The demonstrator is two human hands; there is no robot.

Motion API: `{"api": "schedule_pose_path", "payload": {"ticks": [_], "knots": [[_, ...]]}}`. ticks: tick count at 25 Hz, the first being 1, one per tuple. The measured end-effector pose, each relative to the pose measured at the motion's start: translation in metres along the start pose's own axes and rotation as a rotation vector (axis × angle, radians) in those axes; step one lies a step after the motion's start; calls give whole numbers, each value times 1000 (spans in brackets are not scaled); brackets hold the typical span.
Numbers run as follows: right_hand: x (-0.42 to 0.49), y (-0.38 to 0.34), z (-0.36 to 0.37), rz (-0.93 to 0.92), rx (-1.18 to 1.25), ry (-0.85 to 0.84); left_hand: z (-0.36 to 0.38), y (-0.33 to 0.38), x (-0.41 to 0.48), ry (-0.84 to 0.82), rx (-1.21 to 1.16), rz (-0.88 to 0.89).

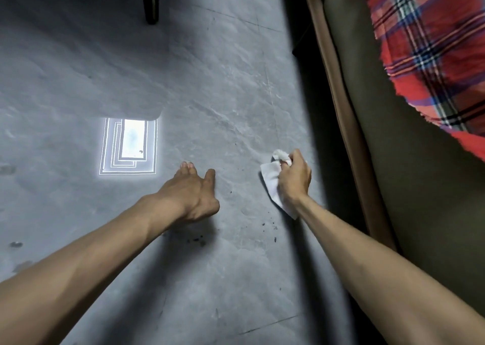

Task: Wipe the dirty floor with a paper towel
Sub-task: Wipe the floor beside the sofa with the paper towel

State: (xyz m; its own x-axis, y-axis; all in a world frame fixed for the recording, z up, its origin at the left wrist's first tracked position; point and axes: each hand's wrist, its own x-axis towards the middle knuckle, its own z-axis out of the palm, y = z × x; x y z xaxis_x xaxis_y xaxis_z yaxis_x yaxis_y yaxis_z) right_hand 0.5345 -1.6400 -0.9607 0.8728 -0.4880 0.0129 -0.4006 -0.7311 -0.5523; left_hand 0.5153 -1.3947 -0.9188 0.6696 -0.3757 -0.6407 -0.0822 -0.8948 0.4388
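Right hand (294, 179) grips paper towel (270, 180); no legible writing.

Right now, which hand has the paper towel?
The right hand, the one beside the sofa: its fingers are curled round the white paper towel. The left hand holds nothing, fingers straight on the grey floor.

Red plaid cloth (433, 55) on olive sofa (393, 187); dark furniture leg (151, 3) opposite.
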Motion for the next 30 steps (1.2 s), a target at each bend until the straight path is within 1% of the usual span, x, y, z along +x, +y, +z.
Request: {"api": "schedule_pose_path", "payload": {"ticks": [1, 2, 5, 7, 8, 9, 11, 12, 13, 14, 15, 16, 17, 18, 20, 22, 23, 25, 28, 30], "knots": [[5, -5, 2, 47, 0, 25, 1, 0, 0, -1, -1, -4], [1, -3, 3, 35, 19, 20, 1, 1, 0, -5, 0, -9], [-44, 9, -7, -102, 113, -137, -1, 5, 0, -16, 13, -9], [-50, 10, -10, -163, 52, -239, 0, 3, 0, -18, 8, -8], [-38, 2, -8, -151, 19, -236, 0, 2, 0, -10, 13, -7], [-23, -4, -4, -109, 16, -181, 0, 1, 0, -5, 14, -5], [-5, -20, 2, -17, 73, -49, 1, 3, 1, 4, 9, -12], [-9, -22, 4, -23, 112, -37, 2, 4, 2, 9, 15, -19], [-17, -17, 6, -80, 146, -78, 1, 5, 3, 10, 19, -19], [-29, -9, 3, -159, 166, -162, 0, 6, 3, 3, 16, -17], [-40, -2, -5, -236, 143, -256, 0, 8, 1, 0, 11, -18], [-45, 6, -14, -269, 110, -336, 0, 9, 0, 5, 14, -17], [-43, 14, -25, -236, 98, -383, 0, 8, -2, 10, 21, -13], [-40, 21, -34, -156, 133, -388, 0, 8, -2, 12, 24, -5], [-47, 38, -49, 5, 254, -333, -1, 4, 0, 12, 34, 9], [-78, 63, -55, 91, 305, -286, -1, 1, 1, 6, 40, 12], [-101, 74, -56, 105, 317, -266, -1, 1, 1, 1, 46, 14], [-140, 81, -50, 97, 310, -219, 0, -1, 0, 3, 61, 21], [-154, 74, -45, 1, 110, -142, -3, -11, -3, 38, 57, 54], [-157, 70, -44, -31, 58, -117, -1, -20, -4, 72, 55, 80]]}}
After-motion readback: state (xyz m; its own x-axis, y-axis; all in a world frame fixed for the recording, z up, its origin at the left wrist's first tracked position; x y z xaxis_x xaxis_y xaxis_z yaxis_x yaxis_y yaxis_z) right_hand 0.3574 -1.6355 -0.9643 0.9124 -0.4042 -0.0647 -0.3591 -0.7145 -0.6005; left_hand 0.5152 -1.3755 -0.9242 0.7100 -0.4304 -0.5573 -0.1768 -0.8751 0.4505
